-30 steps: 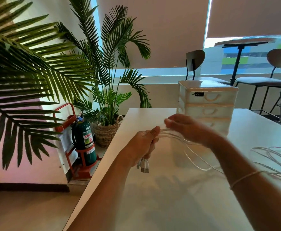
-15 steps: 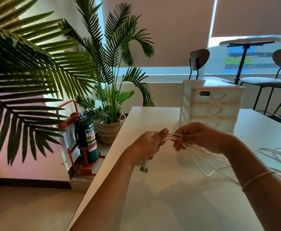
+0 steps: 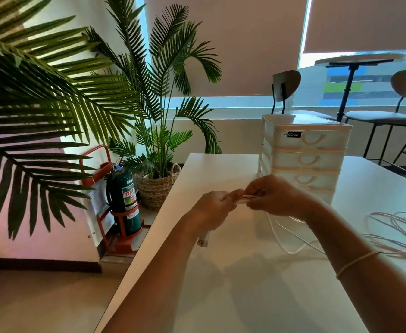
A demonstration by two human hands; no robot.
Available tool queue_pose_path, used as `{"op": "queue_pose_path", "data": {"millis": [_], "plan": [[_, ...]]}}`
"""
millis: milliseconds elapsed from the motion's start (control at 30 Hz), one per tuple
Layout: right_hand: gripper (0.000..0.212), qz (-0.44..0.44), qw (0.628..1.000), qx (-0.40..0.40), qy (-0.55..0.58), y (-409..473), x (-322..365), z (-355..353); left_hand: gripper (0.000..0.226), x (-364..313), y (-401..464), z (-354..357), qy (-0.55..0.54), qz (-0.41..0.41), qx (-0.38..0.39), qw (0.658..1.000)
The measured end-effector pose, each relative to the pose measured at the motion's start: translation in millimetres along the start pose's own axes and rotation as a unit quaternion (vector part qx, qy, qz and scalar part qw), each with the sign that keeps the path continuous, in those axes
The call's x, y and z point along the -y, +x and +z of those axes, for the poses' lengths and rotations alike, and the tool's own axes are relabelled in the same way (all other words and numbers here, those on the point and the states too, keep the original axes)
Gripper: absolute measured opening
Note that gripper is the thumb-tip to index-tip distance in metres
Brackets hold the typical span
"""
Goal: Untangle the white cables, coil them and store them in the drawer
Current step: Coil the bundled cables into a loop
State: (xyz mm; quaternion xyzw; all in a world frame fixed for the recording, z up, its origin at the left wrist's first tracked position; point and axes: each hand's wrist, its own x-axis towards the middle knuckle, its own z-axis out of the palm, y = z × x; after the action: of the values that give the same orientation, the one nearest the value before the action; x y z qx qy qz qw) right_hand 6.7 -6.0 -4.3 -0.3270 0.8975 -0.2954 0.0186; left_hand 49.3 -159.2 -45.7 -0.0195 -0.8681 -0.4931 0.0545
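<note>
1. A white table [image 3: 245,296] lies under both hands.
2. A white drawer unit [image 3: 305,155], all drawers closed, stands just beyond the grip.
3. Loose white cables [image 3: 399,227] lie on the table, right of the grip.
4. The right hand [image 3: 273,195] pinches a white cable [image 3: 283,239], whose loops hang below it to the table.
5. The left hand [image 3: 215,207] grips the same cable; a plug [image 3: 203,239] dangles beneath.

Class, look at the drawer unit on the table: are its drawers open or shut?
Shut. All visible drawer fronts of the drawer unit sit flush with the frame; none is pulled out.
</note>
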Motion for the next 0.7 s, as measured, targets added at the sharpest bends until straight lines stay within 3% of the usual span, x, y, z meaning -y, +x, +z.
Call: {"op": "queue_pose_path", "data": {"millis": [100, 300, 400, 467, 600, 700], "plan": [[0.010, -0.003, 0.999, 0.000, 0.036, 1.4, -1.1, -2.6, 0.041, -0.4, -0.4, -2.3, -0.011, 0.002, 0.010, 1.000], [0.025, -0.002, 0.967, 0.139, 0.213, -3.7, -18.9, -16.6, 0.041, -3.0, -6.0, -4.0, -0.117, 0.020, 0.078, 0.990], [0.021, 0.005, 0.941, 0.156, 0.300, -5.7, -24.6, -17.8, 0.041, -5.6, -8.2, -4.7, -0.162, 0.023, 0.079, 0.983], [0.034, 0.037, 0.940, 0.139, 0.308, -6.5, -22.5, -15.0, 0.040, -7.4, -9.4, -2.8, -0.166, 0.025, 0.076, 0.983], [0.048, 0.089, 0.986, 0.015, 0.138, 0.1, -7.9, -4.6, 0.038, -11.2, -10.6, 4.8, -0.173, 0.040, 0.080, 0.981], [0.048, 0.089, 0.990, -0.081, 0.070, 6.6, -4.5, -3.2, 0.034, -10.7, -12.3, 7.9, -0.222, 0.053, 0.109, 0.968]]}}
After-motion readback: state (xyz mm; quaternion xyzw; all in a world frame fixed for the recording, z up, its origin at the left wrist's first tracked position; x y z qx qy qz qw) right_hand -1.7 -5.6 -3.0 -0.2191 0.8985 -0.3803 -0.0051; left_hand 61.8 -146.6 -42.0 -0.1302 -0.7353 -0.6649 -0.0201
